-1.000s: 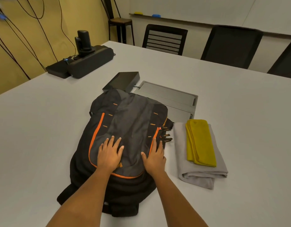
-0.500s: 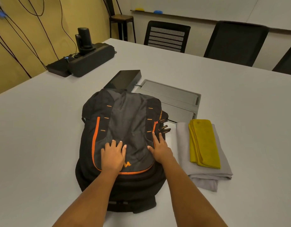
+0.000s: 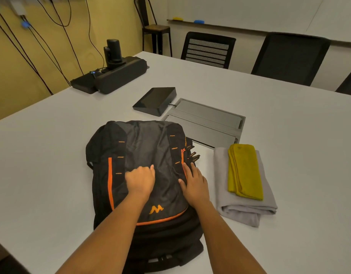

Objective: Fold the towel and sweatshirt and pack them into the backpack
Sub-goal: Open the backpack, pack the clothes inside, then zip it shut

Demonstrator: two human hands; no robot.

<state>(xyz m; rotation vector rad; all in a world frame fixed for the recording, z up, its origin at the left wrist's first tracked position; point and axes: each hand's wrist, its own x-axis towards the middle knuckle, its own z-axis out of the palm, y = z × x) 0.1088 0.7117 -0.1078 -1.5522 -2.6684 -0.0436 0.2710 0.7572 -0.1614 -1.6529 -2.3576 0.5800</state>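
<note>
A black and grey backpack [image 3: 147,147] with orange trim lies flat on the white table [image 3: 42,175], its zippers closed. My left hand [image 3: 140,179] rests on its front panel with the fingers curled into the fabric. My right hand [image 3: 194,183] lies flat on the panel's right side, fingertips near the orange zipper and its black pulls [image 3: 192,154]. To the right, a folded grey sweatshirt [image 3: 247,210] lies on the table with a folded yellow towel [image 3: 244,171] on top of it.
Behind the backpack sit a black box [image 3: 156,100] and a grey cable-port lid [image 3: 208,119] set in the table. A black speaker bar with a camera [image 3: 115,74] stands far left. Black chairs [image 3: 208,49] line the far edge.
Both hands slid up the backpack's front panel. My left fingers went from flat to curled into the fabric. The backpack sits a little farther from me.
</note>
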